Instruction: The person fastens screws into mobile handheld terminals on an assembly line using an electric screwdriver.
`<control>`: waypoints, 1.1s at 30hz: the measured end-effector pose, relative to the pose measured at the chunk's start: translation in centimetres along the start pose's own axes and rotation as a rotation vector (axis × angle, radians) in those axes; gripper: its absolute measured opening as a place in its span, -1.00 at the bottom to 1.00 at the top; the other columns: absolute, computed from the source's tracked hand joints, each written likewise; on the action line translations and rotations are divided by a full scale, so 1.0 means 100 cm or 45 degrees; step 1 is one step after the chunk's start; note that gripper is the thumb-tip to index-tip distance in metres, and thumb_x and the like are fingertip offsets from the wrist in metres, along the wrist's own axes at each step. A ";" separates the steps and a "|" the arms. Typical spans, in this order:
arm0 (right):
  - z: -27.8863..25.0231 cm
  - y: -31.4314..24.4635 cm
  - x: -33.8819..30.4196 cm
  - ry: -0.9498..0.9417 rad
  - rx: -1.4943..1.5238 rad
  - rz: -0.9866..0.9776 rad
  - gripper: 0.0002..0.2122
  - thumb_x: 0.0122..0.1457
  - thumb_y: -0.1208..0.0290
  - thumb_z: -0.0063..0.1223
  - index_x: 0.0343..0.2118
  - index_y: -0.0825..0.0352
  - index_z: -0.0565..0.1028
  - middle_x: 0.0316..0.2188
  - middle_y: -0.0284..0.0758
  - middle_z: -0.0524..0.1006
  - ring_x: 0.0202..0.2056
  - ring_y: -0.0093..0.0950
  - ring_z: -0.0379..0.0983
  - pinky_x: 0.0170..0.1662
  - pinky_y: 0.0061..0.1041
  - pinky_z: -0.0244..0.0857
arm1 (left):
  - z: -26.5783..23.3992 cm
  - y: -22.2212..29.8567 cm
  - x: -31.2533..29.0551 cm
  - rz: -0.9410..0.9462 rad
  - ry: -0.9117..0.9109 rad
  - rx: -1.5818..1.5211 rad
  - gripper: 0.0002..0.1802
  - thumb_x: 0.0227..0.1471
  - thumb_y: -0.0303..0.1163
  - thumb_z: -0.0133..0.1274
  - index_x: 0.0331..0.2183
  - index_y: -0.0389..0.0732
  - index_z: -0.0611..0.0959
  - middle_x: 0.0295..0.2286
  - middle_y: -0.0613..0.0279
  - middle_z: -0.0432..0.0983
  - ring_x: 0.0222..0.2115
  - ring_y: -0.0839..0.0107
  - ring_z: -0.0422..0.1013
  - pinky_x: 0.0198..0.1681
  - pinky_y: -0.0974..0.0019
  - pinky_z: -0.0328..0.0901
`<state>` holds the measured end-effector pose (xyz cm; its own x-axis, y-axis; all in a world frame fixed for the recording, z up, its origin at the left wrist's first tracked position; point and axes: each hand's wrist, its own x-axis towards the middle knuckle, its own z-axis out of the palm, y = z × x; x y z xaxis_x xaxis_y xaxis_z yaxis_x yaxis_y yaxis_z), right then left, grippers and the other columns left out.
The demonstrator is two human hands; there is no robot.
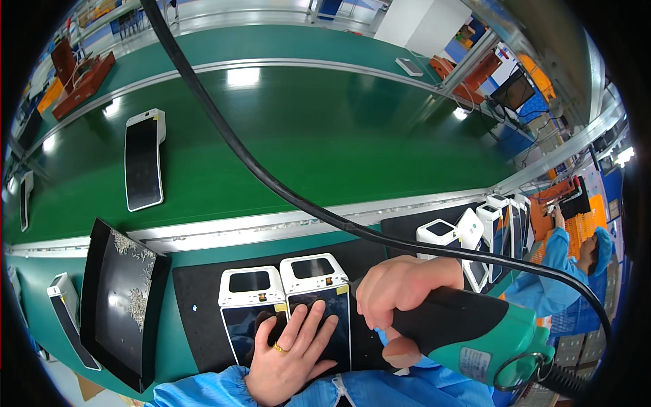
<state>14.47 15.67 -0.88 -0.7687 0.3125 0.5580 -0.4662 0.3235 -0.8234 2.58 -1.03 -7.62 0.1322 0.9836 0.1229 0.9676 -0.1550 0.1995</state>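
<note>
– What do we find at the far left?

– We see a slim white device (66, 308) on the green table (180, 254), beside a black tray (112, 319). In the tray lie many small light pieces (139, 305), too tiny for us to identify.

– And next?

– We come to a black mat (193, 325) bearing two white devices with dark screens, the left unit (251, 298) just beside the right unit (317, 275).

– Our left hand (291, 356)?

– Flat, fingers spread apart across both screens, with a gold ring (279, 347) on one finger.

– Our right hand (403, 298)?

– Clamped around a green-and-black power tool (468, 332). Its front end is near the right unit's upper right edge; we cannot tell whether they touch.

– Farther right?

– We have more white devices (441, 230) grouped together, then a co-worker in blue (556, 261).
</note>
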 end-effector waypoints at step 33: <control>0.027 -0.032 -0.013 0.521 0.221 -0.031 -0.46 -0.01 0.07 0.13 -0.21 0.35 0.11 -0.70 -0.41 0.33 -0.75 -0.57 0.27 -0.66 -0.58 0.28 | -0.030 -0.205 -0.074 -0.486 0.137 -0.302 -0.79 -0.36 -0.68 0.07 -0.50 -0.28 0.50 -0.54 0.14 0.31 -0.43 0.18 0.30 -0.32 0.29 0.20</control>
<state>15.72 11.82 0.74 -0.5360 0.6459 0.5437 -0.5755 0.1916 -0.7950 -18.86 -5.37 -9.75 -0.2595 0.9610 0.0954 0.8651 0.1874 0.4654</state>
